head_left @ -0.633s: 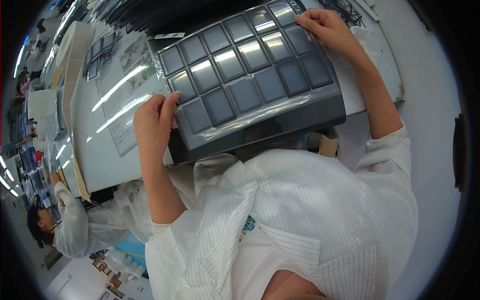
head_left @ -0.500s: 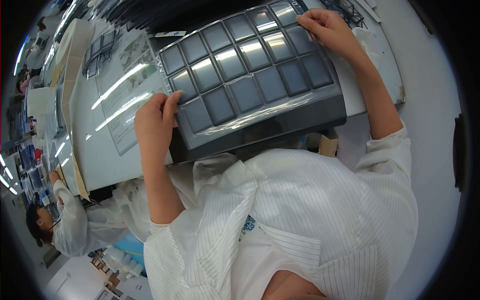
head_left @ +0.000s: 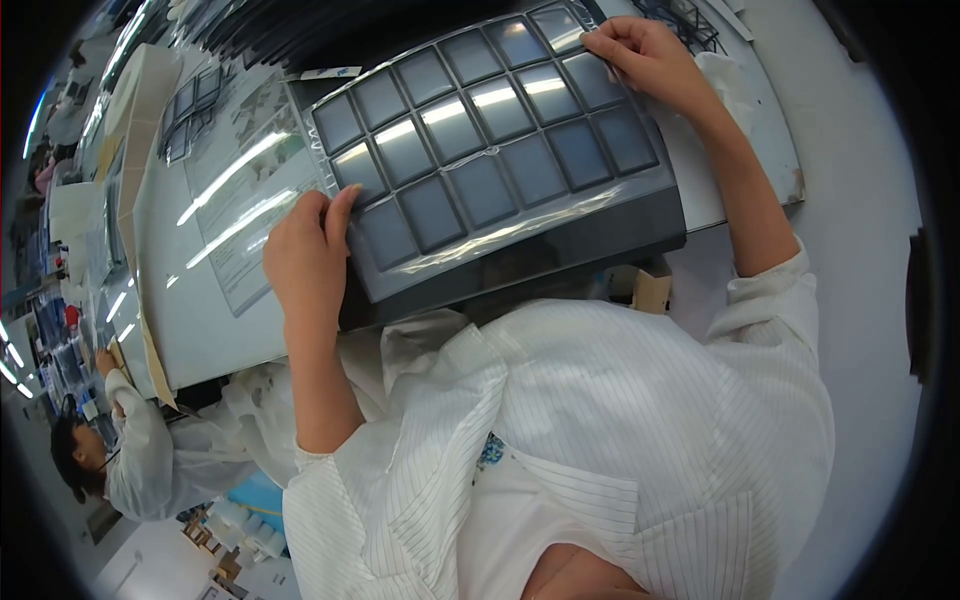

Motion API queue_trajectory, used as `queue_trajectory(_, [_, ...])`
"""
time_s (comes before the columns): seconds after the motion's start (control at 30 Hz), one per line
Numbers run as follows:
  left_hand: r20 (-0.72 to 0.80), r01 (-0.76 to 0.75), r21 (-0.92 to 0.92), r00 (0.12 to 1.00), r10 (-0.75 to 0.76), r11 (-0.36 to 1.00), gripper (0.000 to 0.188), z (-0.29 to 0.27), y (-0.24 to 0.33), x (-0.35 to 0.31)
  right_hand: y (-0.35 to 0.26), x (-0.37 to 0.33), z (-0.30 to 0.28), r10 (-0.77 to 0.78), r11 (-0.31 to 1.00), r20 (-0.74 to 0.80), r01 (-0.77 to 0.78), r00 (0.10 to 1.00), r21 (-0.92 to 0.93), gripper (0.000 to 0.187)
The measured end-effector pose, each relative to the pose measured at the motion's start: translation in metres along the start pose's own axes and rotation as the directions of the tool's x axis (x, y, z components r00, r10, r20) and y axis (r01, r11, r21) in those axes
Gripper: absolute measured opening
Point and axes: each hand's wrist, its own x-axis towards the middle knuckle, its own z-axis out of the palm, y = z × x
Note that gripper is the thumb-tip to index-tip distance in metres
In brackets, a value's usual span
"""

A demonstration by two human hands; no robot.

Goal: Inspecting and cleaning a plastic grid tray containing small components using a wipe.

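Starting at the left, we see small dark frames (head_left: pixel 190 112) lying on the worktop (head_left: pixel 215 345), well apart from the action. Next comes the left hand (head_left: pixel 308 250), thumb and finger pinched narrow on the gridded sheet (head_left: pixel 487 150), about midway along its left short edge. At centre, that sheet lies over a black slab (head_left: pixel 545 262), whose near side juts out; its long axis runs left to right, slanting, so the right end points farther away. And over right, the right hand (head_left: pixel 655 70) pinches the sheet near its far corner. Gripping opposite ends, we judge, steadies it and controls its angle.
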Motion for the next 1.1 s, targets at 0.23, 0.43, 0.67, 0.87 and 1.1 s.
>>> queue_trajectory(0.23, [-0.154,-0.004,0.207,0.987,0.037,0.978,0.043,0.003,0.011,-0.013,-0.016,-0.008,0.004,-0.177,0.953,-0.273,0.096,0.946,-0.287,0.027])
queue_trajectory(0.43, [-0.331,-0.091,-0.004,0.94,0.085,0.996,0.017,-0.002,0.0,-0.029,-0.028,-0.012,-0.004,-0.217,0.969,-0.34,0.161,0.915,-0.187,0.02])
queue_trajectory(0.67, [-0.156,-0.56,0.004,0.818,0.553,0.829,0.02,-0.032,0.006,-0.049,-0.077,-0.06,0.034,-0.583,0.68,0.331,0.669,0.742,-0.3,0.022])
queue_trajectory(0.87, [0.042,-0.642,0.158,0.763,0.645,0.75,0.035,-0.028,0.004,-0.065,-0.089,-0.086,0.073,-0.651,0.508,0.456,0.795,0.607,-0.332,0.033])
queue_trajectory(1.1, [0.007,-0.676,0.423,0.668,0.744,0.603,0.031,-0.009,0.002,-0.074,-0.092,-0.094,0.084,-0.658,0.326,0.508,0.818,0.556,-0.474,0.028])
